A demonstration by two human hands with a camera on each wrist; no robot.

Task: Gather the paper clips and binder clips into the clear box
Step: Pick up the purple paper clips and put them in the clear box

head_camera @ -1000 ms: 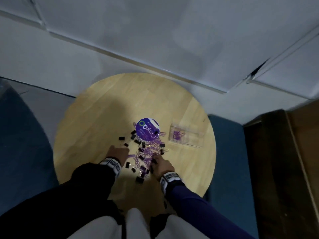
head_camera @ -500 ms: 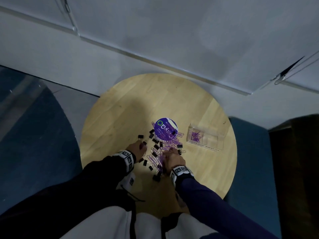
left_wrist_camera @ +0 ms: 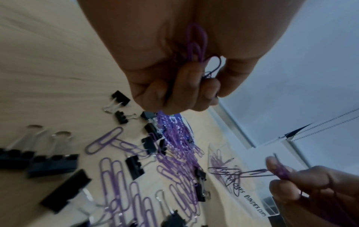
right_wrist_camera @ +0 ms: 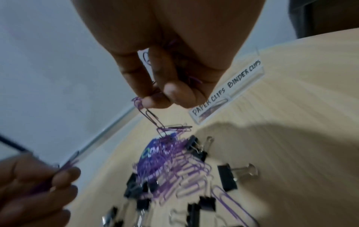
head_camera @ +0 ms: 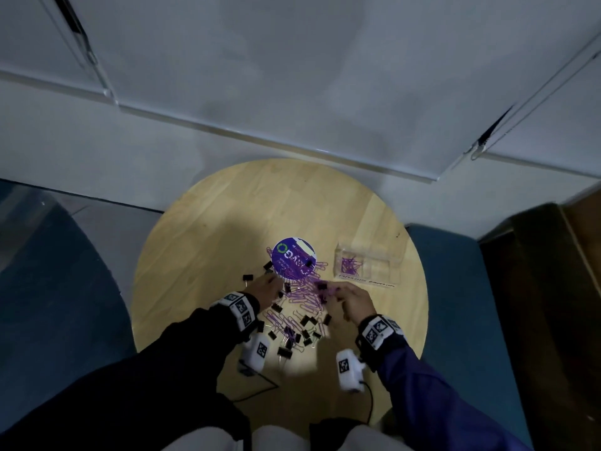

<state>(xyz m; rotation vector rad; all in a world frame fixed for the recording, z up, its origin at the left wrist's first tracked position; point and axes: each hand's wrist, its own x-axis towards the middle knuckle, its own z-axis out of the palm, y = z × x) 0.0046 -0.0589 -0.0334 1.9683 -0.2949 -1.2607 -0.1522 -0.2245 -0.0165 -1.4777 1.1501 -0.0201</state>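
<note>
Fingers of the left hand [left_wrist_camera: 174, 86] curl tight into a closed grip round a bunch of thin purple wire paper clips [left_wrist_camera: 196, 44], loops poking out at the palm. The right hand [right_wrist_camera: 170, 86] has its grip pinched, thumb against fingertips, on a short tangle of paper clips that dangles below it. Under and between both grips, on the round pale wooden desk [head_camera: 201, 255], lie more purple clips [head_camera: 302, 297] mixed with small black binder clips [head_camera: 283, 351] with silvery wire handles, partly over a round purple lid [head_camera: 292, 257]. Beyond the right grip sits the clear box [head_camera: 374, 265], rectangular, transparent, with a handwritten label and some purple clips inside
</note>
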